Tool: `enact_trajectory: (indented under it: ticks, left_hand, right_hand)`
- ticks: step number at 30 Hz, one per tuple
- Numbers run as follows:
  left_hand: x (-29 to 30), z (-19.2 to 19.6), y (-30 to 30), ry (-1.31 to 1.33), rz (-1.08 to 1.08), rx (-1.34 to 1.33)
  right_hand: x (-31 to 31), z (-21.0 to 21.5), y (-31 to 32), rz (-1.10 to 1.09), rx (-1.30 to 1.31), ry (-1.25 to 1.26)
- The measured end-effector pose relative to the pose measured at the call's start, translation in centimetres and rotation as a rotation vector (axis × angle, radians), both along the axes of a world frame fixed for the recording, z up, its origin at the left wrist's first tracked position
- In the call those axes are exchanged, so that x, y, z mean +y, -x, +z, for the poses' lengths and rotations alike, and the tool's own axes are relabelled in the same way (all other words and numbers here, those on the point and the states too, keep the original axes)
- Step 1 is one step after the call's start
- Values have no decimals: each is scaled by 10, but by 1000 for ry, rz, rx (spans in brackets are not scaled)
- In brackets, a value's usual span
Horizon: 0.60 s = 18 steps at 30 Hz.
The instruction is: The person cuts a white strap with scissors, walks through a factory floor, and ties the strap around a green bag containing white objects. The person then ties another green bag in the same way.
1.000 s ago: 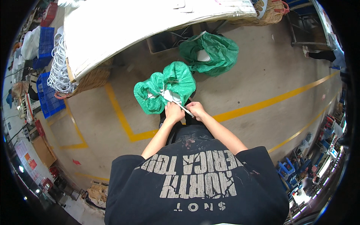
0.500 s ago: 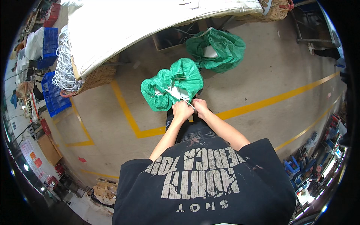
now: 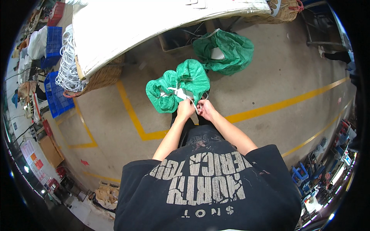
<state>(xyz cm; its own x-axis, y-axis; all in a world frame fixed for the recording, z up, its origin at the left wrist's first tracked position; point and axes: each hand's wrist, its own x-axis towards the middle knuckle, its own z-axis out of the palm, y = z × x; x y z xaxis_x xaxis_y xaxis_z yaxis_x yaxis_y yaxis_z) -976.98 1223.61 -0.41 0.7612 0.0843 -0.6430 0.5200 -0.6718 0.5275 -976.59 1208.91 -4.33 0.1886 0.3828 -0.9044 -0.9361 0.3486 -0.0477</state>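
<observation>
In front of my legs is a green woven sack [image 3: 191, 77], its mouth bunched around white contents [image 3: 181, 92] whose kind I cannot make out. My left hand [image 3: 186, 109] is closed at the sack's near edge. Beside it, my right hand [image 3: 206, 109] pinches a thin white drawstring [image 3: 196, 107] that runs between the two hands. The fingertips of the left hand are partly hidden by the hand itself. Farther off, a second green sack [image 3: 233, 54] stands on the floor with a white piece in its opening.
A white-topped table [image 3: 146, 27] spans the far side. Under its left corner stands a wicker basket [image 3: 103, 80] heaped with white cord loops [image 3: 69, 65]. Blue crates [image 3: 56, 94] are at far left. Yellow lines [image 3: 262, 111] mark the floor. At far right, another person's leg [image 3: 337, 56] shows.
My right hand has turned slightly and its fingers have shifted on the drawstring. The left hand has moved a little up toward the sack. Both sacks stay in place.
</observation>
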Motion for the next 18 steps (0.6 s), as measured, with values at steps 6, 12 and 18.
enact_trajectory:
  ticks: [6,12,18]
  left_hand:
    - [-1,14,-1,-244,-228,-101]
    - [53,60,-5,95,15,-292]
    - [133,173,-35,790,454,-79]
  right_hand:
    - [-16,13,-20,329,-253,110]
    - [-36,32,-63,405,-768,589]
    - [8,80,-68,655,-1429,412]
